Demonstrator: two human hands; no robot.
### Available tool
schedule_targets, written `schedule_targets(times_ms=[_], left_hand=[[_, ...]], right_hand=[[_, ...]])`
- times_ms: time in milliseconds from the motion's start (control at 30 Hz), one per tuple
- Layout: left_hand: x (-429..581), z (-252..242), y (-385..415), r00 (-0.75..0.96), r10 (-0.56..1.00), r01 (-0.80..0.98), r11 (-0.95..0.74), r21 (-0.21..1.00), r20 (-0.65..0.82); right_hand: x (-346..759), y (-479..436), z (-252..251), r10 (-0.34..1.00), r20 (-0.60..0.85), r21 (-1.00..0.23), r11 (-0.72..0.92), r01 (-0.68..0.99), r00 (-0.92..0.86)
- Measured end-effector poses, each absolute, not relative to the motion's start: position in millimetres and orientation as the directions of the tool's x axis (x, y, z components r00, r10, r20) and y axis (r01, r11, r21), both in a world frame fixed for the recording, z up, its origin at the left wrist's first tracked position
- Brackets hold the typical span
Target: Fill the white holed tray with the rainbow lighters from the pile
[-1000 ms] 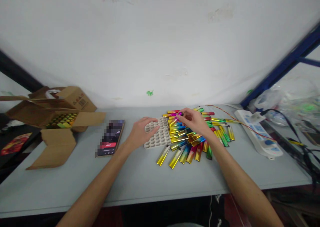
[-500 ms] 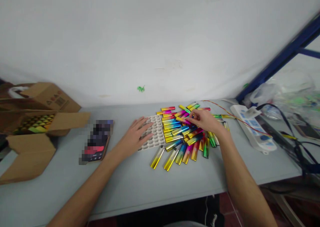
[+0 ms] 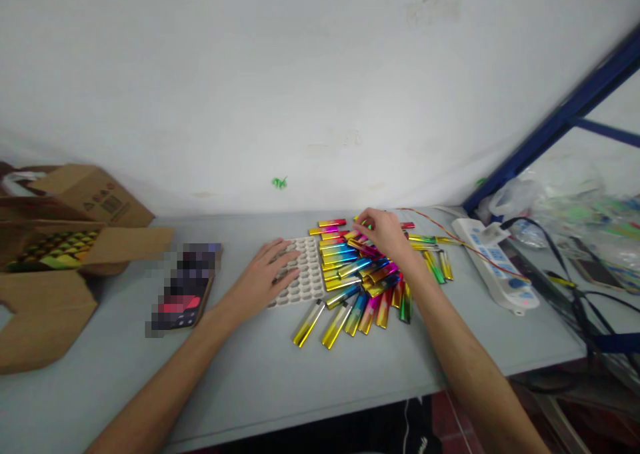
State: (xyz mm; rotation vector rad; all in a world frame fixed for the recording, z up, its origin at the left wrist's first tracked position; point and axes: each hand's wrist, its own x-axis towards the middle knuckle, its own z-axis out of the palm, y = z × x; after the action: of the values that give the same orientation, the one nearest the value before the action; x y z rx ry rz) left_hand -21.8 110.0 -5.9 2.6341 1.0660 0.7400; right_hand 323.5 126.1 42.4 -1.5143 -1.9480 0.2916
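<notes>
My left hand (image 3: pixel 263 272) lies with fingers spread over the left side of a white tray (image 3: pixel 311 267) full of small oval holes. My right hand (image 3: pixel 383 231) is over a pile of shiny, flat metallic sticks (image 3: pixel 356 267) just right of the tray. Its fingers are bent together at the back of the pile; what they pinch, if anything, is hidden. The sticks fade from gold to pink, red, blue, green or silver. Two gold-and-silver sticks, one of them a loose stick (image 3: pixel 309 323), lie in front of the tray.
A phone (image 3: pixel 187 287) with a partly blurred screen lies left of my left hand. Farther left, an open cardboard box (image 3: pixel 135 244) holds rows of gold-and-dark pieces. A white power strip (image 3: pixel 493 267) with cables lies at right, near plastic bags (image 3: pixel 565 201) and a blue frame (image 3: pixel 545 121).
My right hand has shifted left and toward the back of the pile, off a gold-and-pink stick. My left hand stays on the tray. The whole view has shifted slightly.
</notes>
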Motion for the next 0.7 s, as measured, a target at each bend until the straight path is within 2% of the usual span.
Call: schedule_targets(times_ms=[67,233,367,500,600,700], left_hand=[[-20.3,-6.7,108.7,0.603,0.695,0.594,-0.718,0.362,0.39],[-13.5,-9.4,103.3,0.539,0.726,0.628,-0.685,0.37,0.428],[-10.0,-9.6,101.6,0.515,0.734,0.638,-0.673,0.373,0.443],[-9.6,0.2,99.6,0.446,0.751,0.64,-0.648,0.413,0.487],[-10.0,12.9,97.0,0.332,0.758,0.635,-0.62,0.461,0.561],[-10.1,24.7,95.3,0.181,0.788,0.606,-0.561,0.564,0.589]], right_hand=[[314.0,145.5,40.3,0.929,0.32,-0.517,0.335,0.787,-0.186],[300.3,188.1,34.4,0.916,0.146,-0.358,0.401,0.843,-0.374],[298.4,205.2,34.2,0.927,0.082,-0.349,0.371,0.861,-0.366],[300.2,202.2,40.6,0.937,0.095,-0.365,0.347,0.864,-0.336],[297.8,183.9,48.7,0.937,0.174,-0.458,0.348,0.818,-0.302],[286.4,156.1,58.6,0.913,0.25,-0.755,0.392,0.526,-0.323]])
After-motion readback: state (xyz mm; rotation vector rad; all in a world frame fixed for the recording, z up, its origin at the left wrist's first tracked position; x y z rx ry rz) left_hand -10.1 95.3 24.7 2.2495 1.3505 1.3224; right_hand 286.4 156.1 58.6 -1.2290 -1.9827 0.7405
